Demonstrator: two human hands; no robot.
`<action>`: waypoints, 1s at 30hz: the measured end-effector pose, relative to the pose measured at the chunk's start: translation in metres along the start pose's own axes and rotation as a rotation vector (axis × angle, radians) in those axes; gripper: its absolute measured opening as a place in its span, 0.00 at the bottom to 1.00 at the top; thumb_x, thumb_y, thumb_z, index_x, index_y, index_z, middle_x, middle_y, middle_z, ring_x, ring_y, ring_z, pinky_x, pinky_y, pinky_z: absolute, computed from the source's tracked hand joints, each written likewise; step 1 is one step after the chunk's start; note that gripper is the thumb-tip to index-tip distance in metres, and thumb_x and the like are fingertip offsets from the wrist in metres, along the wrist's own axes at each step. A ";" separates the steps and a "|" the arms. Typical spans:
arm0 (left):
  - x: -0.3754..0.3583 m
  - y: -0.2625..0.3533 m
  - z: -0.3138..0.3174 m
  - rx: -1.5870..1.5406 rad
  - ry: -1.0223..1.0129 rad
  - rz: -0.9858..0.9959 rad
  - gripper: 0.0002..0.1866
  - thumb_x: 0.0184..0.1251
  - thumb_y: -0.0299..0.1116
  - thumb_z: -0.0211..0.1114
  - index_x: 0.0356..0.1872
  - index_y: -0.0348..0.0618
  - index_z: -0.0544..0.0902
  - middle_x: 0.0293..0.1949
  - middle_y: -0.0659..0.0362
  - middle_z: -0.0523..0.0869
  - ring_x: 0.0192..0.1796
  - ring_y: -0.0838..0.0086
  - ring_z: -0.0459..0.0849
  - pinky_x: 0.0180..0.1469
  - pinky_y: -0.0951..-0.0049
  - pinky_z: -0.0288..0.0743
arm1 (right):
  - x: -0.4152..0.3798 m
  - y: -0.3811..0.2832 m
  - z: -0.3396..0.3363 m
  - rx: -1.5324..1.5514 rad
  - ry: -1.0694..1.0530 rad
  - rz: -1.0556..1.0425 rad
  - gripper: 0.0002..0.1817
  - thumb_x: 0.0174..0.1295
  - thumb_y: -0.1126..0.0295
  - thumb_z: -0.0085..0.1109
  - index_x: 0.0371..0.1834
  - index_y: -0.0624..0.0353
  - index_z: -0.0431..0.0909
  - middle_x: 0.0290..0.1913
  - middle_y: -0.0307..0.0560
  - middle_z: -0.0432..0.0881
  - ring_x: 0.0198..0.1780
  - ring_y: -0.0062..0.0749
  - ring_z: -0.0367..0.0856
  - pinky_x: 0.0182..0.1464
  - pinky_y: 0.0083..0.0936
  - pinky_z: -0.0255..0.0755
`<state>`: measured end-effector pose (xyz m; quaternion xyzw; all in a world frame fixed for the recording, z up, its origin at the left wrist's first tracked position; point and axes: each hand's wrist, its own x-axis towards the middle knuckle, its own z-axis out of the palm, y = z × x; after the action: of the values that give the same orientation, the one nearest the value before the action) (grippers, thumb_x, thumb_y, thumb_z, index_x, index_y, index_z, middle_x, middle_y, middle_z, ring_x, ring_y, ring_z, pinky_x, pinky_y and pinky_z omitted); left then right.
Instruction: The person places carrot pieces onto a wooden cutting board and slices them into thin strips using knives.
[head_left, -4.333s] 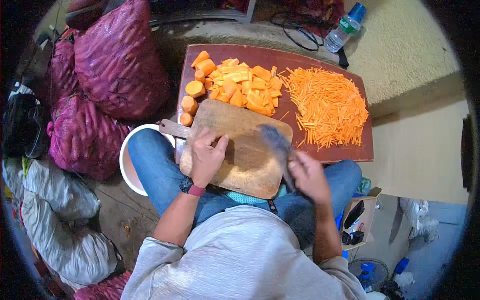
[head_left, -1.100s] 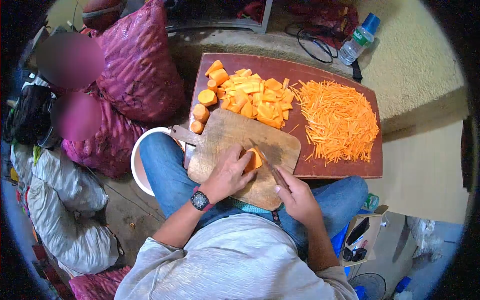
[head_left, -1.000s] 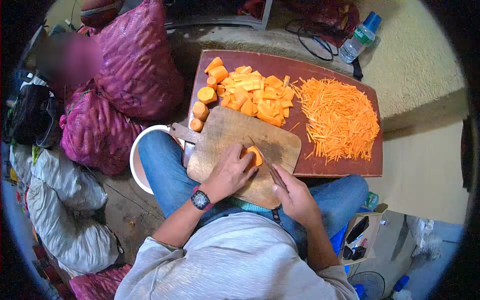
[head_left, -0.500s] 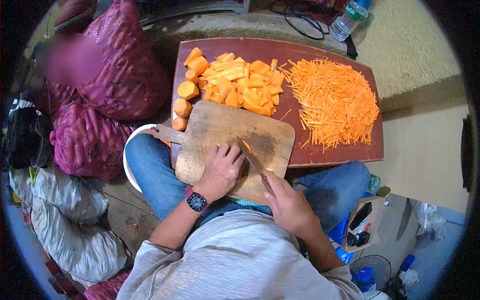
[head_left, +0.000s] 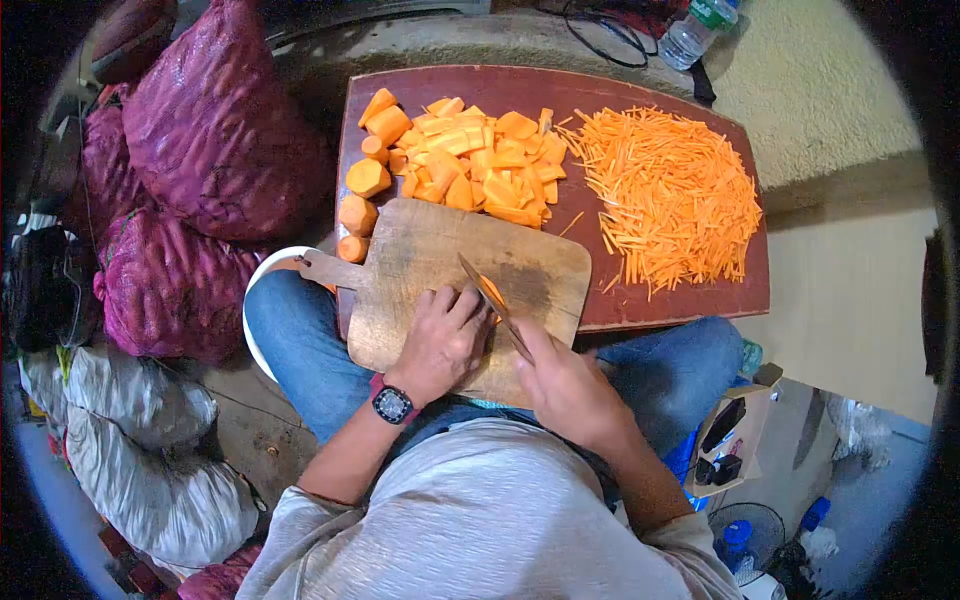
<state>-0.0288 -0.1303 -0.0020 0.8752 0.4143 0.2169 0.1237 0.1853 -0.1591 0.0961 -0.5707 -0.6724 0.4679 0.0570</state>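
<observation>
A wooden cutting board (head_left: 430, 240) lies across my lap and the near edge of a red-brown table (head_left: 640, 318). My right hand (head_left: 572, 390) is wrapped round the handle of a knife (head_left: 497, 305), its blade slanting up and left over the board. Beside the blade, my left hand (head_left: 445, 335) presses down on the board with curled fingers; whatever lies under them is hidden. A bit of orange carrot shows along the blade. Carrot slices (head_left: 480, 160) are heaped behind the board, and a pile of thin carrot strips (head_left: 670, 200) is at the right.
Thick carrot chunks (head_left: 368, 178) line the table's left side. Purple mesh sacks (head_left: 220, 130) and white sacks (head_left: 150, 450) stand at the left. A white basin rim (head_left: 255, 330) shows by my left knee. A plastic bottle (head_left: 690, 38) is at the upper right, a cardboard box (head_left: 740, 440) at the lower right.
The knife and my right hand have shifted slightly left and up, with the blade nearer my left fingers. My left hand stays in nearly the same place.
</observation>
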 end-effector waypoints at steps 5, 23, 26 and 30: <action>-0.001 -0.001 -0.002 -0.023 0.013 0.003 0.21 0.60 0.31 0.75 0.54 0.34 0.89 0.51 0.52 0.83 0.52 0.56 0.79 0.54 0.56 0.73 | -0.014 0.006 0.010 -0.027 0.019 0.047 0.26 0.80 0.69 0.57 0.78 0.60 0.65 0.62 0.75 0.84 0.61 0.76 0.84 0.59 0.58 0.81; -0.004 -0.002 0.004 -0.035 0.069 -0.011 0.20 0.59 0.30 0.73 0.53 0.35 0.90 0.54 0.52 0.83 0.59 0.53 0.78 0.63 0.52 0.72 | 0.014 0.001 0.012 -0.026 0.115 -0.074 0.22 0.78 0.70 0.58 0.72 0.60 0.69 0.51 0.75 0.86 0.56 0.77 0.86 0.52 0.61 0.80; -0.005 -0.004 0.007 0.007 0.089 -0.002 0.21 0.57 0.32 0.73 0.52 0.36 0.91 0.55 0.53 0.84 0.59 0.54 0.78 0.63 0.51 0.72 | -0.004 0.005 0.010 0.046 0.120 -0.106 0.21 0.78 0.70 0.58 0.70 0.62 0.70 0.50 0.76 0.86 0.55 0.77 0.86 0.52 0.61 0.80; -0.008 -0.004 0.008 0.080 0.093 0.030 0.21 0.57 0.33 0.73 0.52 0.37 0.91 0.56 0.53 0.84 0.59 0.55 0.79 0.62 0.50 0.71 | -0.002 0.010 0.018 0.025 0.150 -0.124 0.22 0.78 0.71 0.57 0.72 0.62 0.69 0.48 0.76 0.86 0.54 0.77 0.86 0.51 0.61 0.80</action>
<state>-0.0318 -0.1347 -0.0128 0.8746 0.4147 0.2425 0.0659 0.1818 -0.1723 0.0804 -0.5608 -0.6944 0.4277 0.1432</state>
